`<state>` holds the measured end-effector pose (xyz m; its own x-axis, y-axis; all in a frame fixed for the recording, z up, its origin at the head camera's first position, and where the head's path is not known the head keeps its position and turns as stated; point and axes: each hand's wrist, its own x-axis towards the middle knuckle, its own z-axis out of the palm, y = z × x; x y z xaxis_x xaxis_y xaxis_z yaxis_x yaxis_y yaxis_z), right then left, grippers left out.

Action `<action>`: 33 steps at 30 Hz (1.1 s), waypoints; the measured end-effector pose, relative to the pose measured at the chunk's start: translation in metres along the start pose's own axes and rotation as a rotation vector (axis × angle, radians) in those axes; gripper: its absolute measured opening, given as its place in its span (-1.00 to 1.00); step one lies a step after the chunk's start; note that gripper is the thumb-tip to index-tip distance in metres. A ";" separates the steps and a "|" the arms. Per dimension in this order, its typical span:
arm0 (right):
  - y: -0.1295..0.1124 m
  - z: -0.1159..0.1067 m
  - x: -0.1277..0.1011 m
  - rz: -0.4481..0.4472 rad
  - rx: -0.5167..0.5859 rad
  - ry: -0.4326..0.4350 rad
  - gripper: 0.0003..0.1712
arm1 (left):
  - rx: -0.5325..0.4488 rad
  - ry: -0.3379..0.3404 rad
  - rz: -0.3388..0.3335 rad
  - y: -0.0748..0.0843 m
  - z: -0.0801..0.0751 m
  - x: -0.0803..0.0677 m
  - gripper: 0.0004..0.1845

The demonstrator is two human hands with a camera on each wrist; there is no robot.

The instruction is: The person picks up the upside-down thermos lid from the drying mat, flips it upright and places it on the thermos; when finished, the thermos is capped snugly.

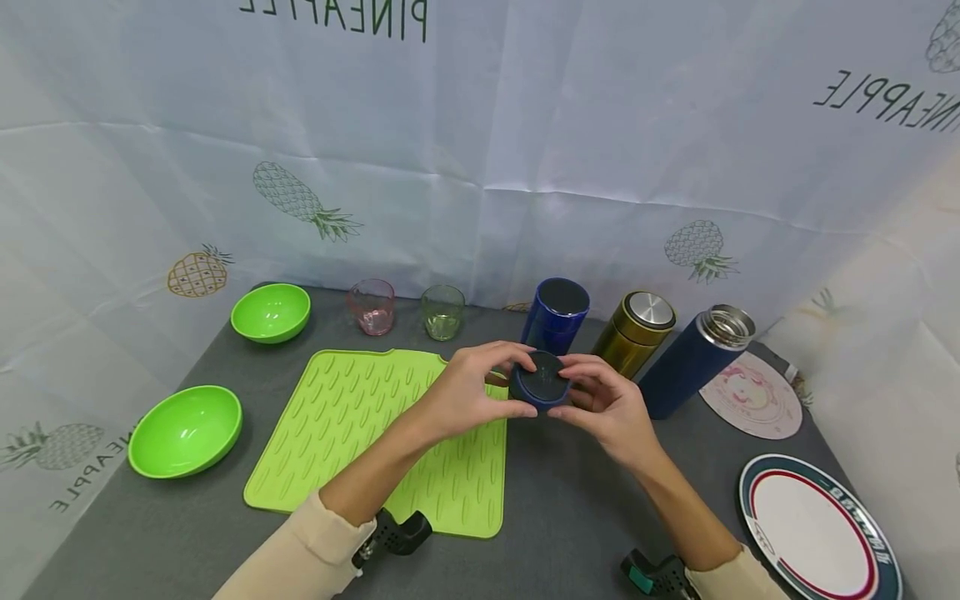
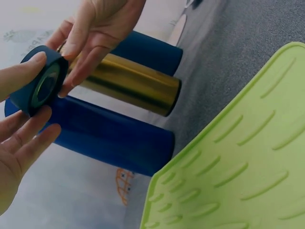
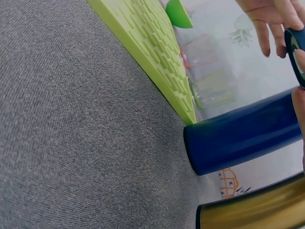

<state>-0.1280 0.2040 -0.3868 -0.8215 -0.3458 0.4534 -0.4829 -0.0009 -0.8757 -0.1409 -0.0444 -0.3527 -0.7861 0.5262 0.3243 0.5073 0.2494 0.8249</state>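
Both hands hold a dark blue round lid point(image 1: 542, 380) in the air above the table, just in front of an open blue flask point(image 1: 556, 317). My left hand point(image 1: 517, 383) pinches its left rim between thumb and fingers. My right hand point(image 1: 564, 390) pinches the right rim. In the left wrist view the lid point(image 2: 40, 81) shows its hollow inner side, with left fingers point(image 2: 21, 138) under it and right fingers point(image 2: 88, 38) on its far edge. In the right wrist view only the lid's edge point(image 3: 295, 50) shows above the blue flask point(image 3: 243, 138).
A gold flask point(image 1: 636, 333) and a navy flask point(image 1: 693, 358) stand right of the blue one. A lime ribbed mat point(image 1: 375, 433) lies at the centre left. Two green bowls point(image 1: 271, 312) point(image 1: 185, 429), a pink cup point(image 1: 371, 306), a green glass point(image 1: 442, 312), a coaster point(image 1: 752, 396) and a plate point(image 1: 813, 529) ring the grey table.
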 end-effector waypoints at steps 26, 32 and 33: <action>-0.049 -0.084 -0.026 -0.265 -0.175 0.230 -0.32 | 0.180 0.019 0.043 -0.004 -0.006 -0.008 -0.50; -0.043 -0.117 -0.038 -0.211 -0.166 0.570 -0.23 | 0.183 0.028 0.056 -0.007 -0.007 -0.009 -0.50; -0.039 -0.120 -0.039 -0.162 -0.181 0.610 -0.17 | 0.184 0.030 0.055 -0.007 -0.007 -0.010 -0.51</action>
<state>-0.1137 0.3301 -0.3501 -0.7326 0.2399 0.6369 -0.6148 0.1683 -0.7705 -0.1394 -0.0569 -0.3587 -0.7640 0.5197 0.3824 0.6037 0.3664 0.7081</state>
